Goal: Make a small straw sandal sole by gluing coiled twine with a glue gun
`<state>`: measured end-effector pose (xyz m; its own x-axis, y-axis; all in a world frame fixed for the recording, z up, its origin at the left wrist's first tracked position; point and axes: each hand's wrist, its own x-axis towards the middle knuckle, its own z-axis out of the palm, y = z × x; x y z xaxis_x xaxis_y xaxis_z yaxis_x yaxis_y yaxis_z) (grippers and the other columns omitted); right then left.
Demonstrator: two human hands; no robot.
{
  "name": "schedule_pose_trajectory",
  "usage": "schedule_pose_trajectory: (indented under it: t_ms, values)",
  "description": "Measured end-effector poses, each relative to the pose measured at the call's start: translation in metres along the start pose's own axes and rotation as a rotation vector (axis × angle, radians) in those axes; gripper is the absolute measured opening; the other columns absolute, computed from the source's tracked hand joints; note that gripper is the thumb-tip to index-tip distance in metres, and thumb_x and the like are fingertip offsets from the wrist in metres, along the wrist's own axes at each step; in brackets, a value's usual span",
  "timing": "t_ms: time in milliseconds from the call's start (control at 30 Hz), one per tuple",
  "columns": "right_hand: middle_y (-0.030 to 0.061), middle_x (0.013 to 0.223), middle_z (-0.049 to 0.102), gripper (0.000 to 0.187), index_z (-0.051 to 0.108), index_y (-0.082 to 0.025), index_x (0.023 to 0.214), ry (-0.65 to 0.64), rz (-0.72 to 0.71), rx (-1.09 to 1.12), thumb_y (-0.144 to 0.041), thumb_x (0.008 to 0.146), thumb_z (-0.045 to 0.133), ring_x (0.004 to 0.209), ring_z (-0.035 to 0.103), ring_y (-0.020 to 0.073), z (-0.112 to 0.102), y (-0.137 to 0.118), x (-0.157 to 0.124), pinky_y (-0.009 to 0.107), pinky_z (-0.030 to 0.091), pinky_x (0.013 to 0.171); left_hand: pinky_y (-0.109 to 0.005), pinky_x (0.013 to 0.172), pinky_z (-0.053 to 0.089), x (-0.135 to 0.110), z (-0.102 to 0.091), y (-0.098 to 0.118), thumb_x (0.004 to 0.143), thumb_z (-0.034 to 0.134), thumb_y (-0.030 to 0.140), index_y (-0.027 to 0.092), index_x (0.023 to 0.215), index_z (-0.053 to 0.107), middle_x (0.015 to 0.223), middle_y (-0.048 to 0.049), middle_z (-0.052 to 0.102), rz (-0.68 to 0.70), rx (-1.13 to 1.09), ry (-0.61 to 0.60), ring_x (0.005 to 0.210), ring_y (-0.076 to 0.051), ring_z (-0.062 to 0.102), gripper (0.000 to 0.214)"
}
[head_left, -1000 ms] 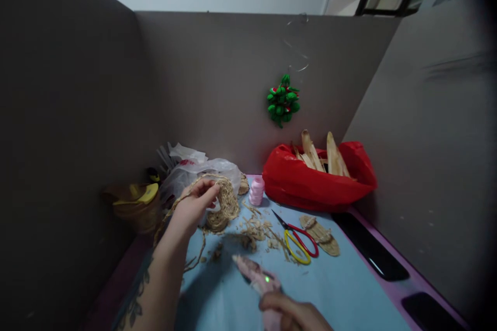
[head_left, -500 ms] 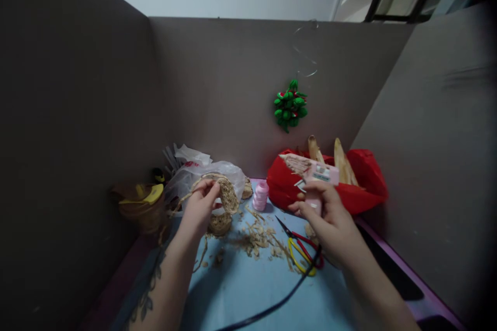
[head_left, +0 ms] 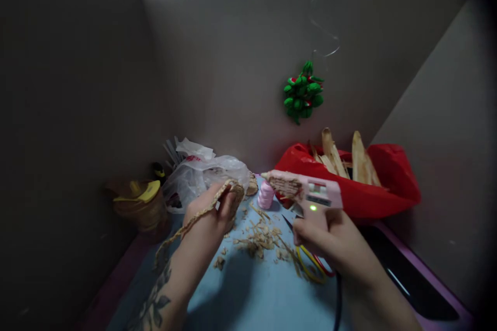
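Note:
My left hand [head_left: 207,213] is closed around a coiled braid piece [head_left: 235,197] of straw-coloured plant fibre. A loose braided tail hangs from it down along my wrist. Its underside is hidden by my fingers. In my right hand [head_left: 330,240] is a pink hot glue gun [head_left: 310,191], gripped by the handle, its nozzle pointing left toward the braid but apart from it. A green light glows on its side, and brown residue covers the front. Below the glue gun lie scissors [head_left: 310,266] with red and yellow handles, partly hidden by my right hand.
Fibre scraps [head_left: 260,240] litter the blue table surface [head_left: 233,295]. A pink thread spool [head_left: 266,195] stands behind them. A red bag [head_left: 373,201] with dried husks is at right, a clear plastic bag [head_left: 186,186] and brown container [head_left: 142,212] at left. A green ornament [head_left: 303,93] hangs from the partition.
My left hand has turned, tilting the coiled braid upright with its tail over my wrist. The glue gun has levelled, showing its lit side. The view has shifted.

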<state>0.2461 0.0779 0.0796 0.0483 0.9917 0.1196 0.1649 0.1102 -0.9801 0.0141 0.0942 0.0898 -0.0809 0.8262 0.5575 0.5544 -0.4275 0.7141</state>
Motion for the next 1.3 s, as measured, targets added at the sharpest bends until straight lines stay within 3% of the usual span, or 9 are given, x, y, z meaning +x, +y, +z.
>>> schedule_pose_trajectory:
  t_ms: [133,233,433,633,967,1300]
  values:
    - [0.006,0.08,0.071,0.036,0.07,-0.02,0.089,0.018,-0.031,-0.103,-0.036,0.059,0.078,0.071,0.064,0.0254,0.01,0.001,-0.004,0.034,0.051,0.062,-0.026,0.067,0.047,-0.001,-0.002,0.002,0.085,0.056,0.031,0.023,0.088,0.069,0.082,-0.0031,0.071,0.043,0.154,-0.038,0.072,-0.018,0.064,0.015]
    - [0.0049,0.078,0.071,0.026,0.072,-0.022,0.089,-0.103,-0.086,-0.092,-0.034,0.066,0.073,0.076,0.065,0.0261,0.02,-0.008,-0.006,0.034,0.052,0.066,-0.026,0.066,0.048,-0.002,-0.002,0.001,0.085,0.057,0.034,0.022,0.086,0.069,0.079,-0.0026,0.071,0.003,0.14,-0.041,0.069,-0.017,0.065,0.017]
    - [0.0037,0.08,0.071,0.038,0.067,-0.025,0.115,-0.208,-0.176,-0.126,-0.029,0.077,0.064,0.074,0.064,0.0237,0.028,-0.012,-0.006,0.034,0.053,0.068,-0.026,0.064,0.049,-0.002,-0.001,0.003,0.081,0.061,0.032,0.023,0.084,0.071,0.075,-0.002,0.072,-0.008,0.12,-0.03,0.067,-0.018,0.066,0.014]
    - [0.0019,0.061,0.066,0.035,0.071,-0.023,0.106,-0.163,-0.179,-0.113,-0.027,0.072,0.067,0.069,0.064,0.0247,0.03,-0.013,-0.007,0.034,0.054,0.064,-0.024,0.06,0.048,-0.002,-0.002,0.008,0.079,0.064,0.032,0.023,0.079,0.07,0.072,-0.0013,0.071,0.032,0.141,-0.019,0.062,-0.015,0.065,0.011]
    - [0.0011,0.063,0.068,0.033,0.071,-0.021,0.107,-0.161,-0.248,-0.286,-0.029,0.076,0.061,0.073,0.068,0.0236,0.03,-0.015,-0.006,0.031,0.056,0.067,-0.027,0.064,0.051,-0.003,-0.003,0.011,0.087,0.053,0.033,0.021,0.084,0.066,0.075,-0.0008,0.071,0.044,0.259,-0.093,0.065,-0.015,0.065,0.018]
    - [0.0003,0.06,0.067,0.032,0.072,-0.021,0.105,-0.124,-0.246,-0.267,-0.03,0.075,0.064,0.076,0.068,0.0241,0.03,-0.012,-0.006,0.03,0.056,0.068,-0.027,0.068,0.052,-0.004,-0.002,0.011,0.089,0.052,0.033,0.022,0.086,0.066,0.078,-0.0003,0.07,0.043,0.256,-0.114,0.065,-0.015,0.065,0.018]
